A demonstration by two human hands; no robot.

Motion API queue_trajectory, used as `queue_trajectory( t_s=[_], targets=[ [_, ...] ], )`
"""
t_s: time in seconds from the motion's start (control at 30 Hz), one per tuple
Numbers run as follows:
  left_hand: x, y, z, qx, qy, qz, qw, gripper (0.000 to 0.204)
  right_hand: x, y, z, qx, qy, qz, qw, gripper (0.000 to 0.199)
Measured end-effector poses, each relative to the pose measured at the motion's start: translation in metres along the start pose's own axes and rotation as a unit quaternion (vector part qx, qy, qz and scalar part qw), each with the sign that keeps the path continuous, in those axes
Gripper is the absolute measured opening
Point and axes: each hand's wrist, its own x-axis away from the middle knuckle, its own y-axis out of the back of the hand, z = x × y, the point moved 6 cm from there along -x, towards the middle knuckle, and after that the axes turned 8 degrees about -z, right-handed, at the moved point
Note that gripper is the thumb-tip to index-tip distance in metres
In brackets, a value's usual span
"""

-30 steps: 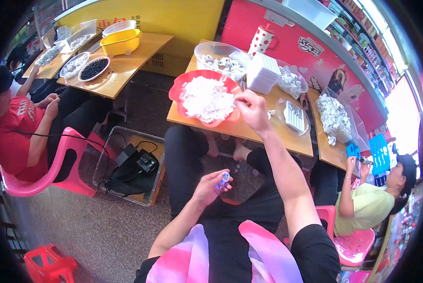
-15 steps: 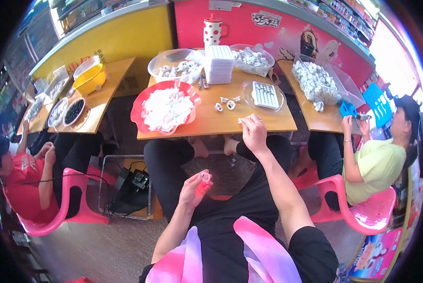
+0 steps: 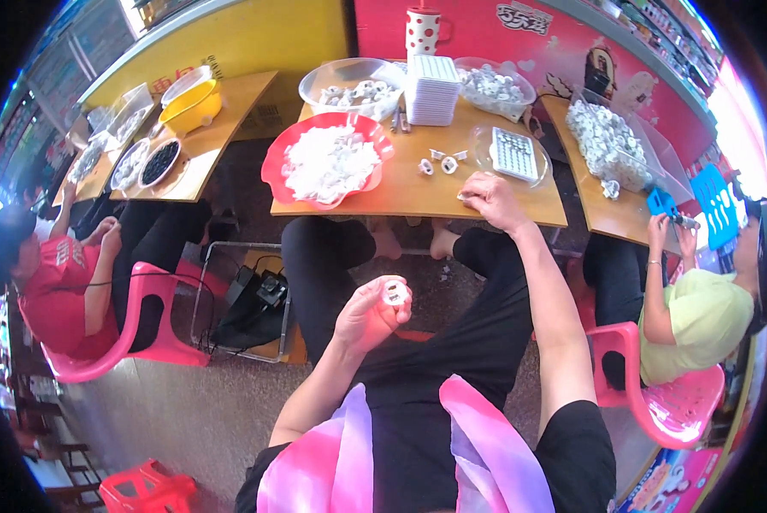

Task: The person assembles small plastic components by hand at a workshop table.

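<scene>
My left hand (image 3: 371,314) is raised above my lap and grips a small white ring-shaped part (image 3: 393,291) between the fingertips. My right hand (image 3: 489,195) rests on the front edge of the wooden table (image 3: 418,192), fingers curled over something small that I cannot make out. Three small white parts (image 3: 442,160) lie on the table just left of that hand. A red tray (image 3: 329,162) heaped with white pieces sits to the left, and a round clear dish with a white grid block (image 3: 513,153) lies just beyond my right hand.
A clear bowl of white parts (image 3: 353,88), a stack of white trays (image 3: 433,90) and a spotted mug (image 3: 422,30) stand at the back. Bags of parts (image 3: 606,137) lie on the right. People sit on pink chairs at left (image 3: 54,286) and right (image 3: 700,316). A black bag (image 3: 251,303) lies on the floor.
My right hand dropped from over the red tray to the table's front edge. My left hand rose slightly and now shows the white ring part.
</scene>
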Motion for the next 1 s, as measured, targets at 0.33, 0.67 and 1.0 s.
queue_trajectory(
  t_s=[0.33, 0.67, 1.0],
  targets=[
    [0.007, -0.011, 0.0, -0.012, -0.004, 0.007, 1.0, 0.036, 0.002, -0.011, -0.011, -0.089, -0.068, 0.008, 0.994, 0.024],
    [0.011, -0.008, 0.003, -0.026, 0.002, -0.021, 0.999, 0.036, 0.015, -0.011, -0.021, -0.126, -0.18, -0.065, 0.973, 0.026],
    [0.007, -0.003, 0.007, -0.023, 0.017, -0.1, 0.995, 0.029, 0.028, -0.006, 0.01, -0.211, -0.185, -0.143, 0.949, 0.005]
  ],
)
